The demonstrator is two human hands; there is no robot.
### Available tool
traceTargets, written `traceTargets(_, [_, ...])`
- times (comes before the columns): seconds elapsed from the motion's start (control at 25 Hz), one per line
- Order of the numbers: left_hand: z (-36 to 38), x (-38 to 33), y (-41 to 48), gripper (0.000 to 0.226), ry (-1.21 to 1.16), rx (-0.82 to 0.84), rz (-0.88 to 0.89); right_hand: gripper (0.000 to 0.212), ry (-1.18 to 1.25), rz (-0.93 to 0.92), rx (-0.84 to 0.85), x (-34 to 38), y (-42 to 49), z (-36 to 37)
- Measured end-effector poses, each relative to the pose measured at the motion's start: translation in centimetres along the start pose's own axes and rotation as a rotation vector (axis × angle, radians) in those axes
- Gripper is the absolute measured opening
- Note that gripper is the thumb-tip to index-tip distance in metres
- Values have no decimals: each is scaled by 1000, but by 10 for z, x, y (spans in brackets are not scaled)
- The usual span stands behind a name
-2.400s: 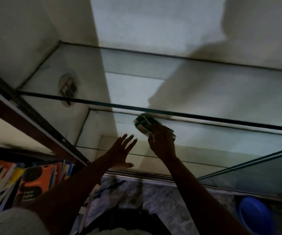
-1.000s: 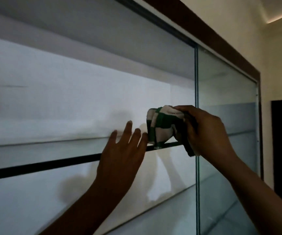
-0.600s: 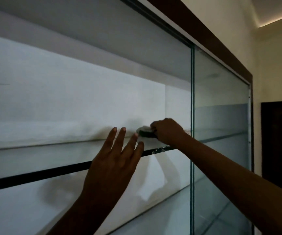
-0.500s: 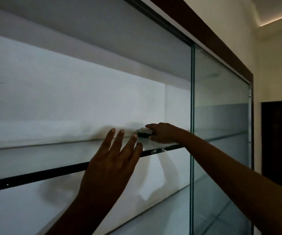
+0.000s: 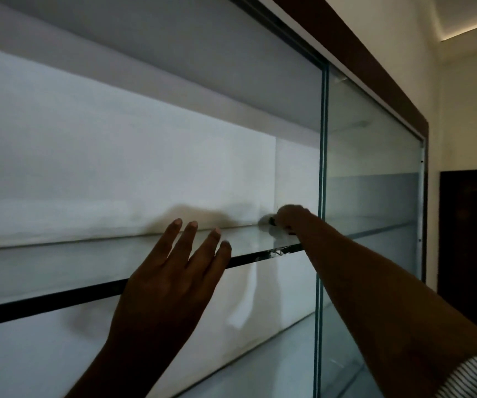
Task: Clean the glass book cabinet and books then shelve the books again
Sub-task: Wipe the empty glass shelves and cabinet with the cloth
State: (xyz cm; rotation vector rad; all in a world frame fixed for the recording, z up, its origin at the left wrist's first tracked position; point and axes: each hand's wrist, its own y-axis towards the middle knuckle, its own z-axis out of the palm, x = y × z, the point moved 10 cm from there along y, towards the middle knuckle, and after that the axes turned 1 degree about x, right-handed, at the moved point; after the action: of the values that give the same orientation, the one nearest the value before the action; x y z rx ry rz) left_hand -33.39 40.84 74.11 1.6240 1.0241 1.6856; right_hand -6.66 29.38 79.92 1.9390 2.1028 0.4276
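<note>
Glass shelf (image 5: 59, 268), long axis left to right, left hand (image 5: 171, 285) released, fingers straight on its near edge, right hand (image 5: 291, 218) at far right grasping a mostly hidden cloth (image 5: 269, 221).

Glossy glass shelf (image 5: 59, 268) and door pane (image 5: 375, 168) (dark wood frame (image 5: 346, 38))

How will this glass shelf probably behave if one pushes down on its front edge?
The glass shelf looks thin, with a narrow dark edge, so it is probably stiff but fragile under hard pressure. Its smooth, shiny surface may let the open left hand slip.
</note>
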Motion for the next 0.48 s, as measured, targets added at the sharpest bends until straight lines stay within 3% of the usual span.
traceTargets(0.08, [2,-2,-1,39,29,-6,14,34,8,-21,124,-1,4,23])
traceTargets(0.36, [1,-1,0,41,74,-24,12,49,197,-291,274,39,-14,25])
traceTargets(0.48, [4,-2,0,44,84,-11,1,51,184,-440,249,70,-39,15])
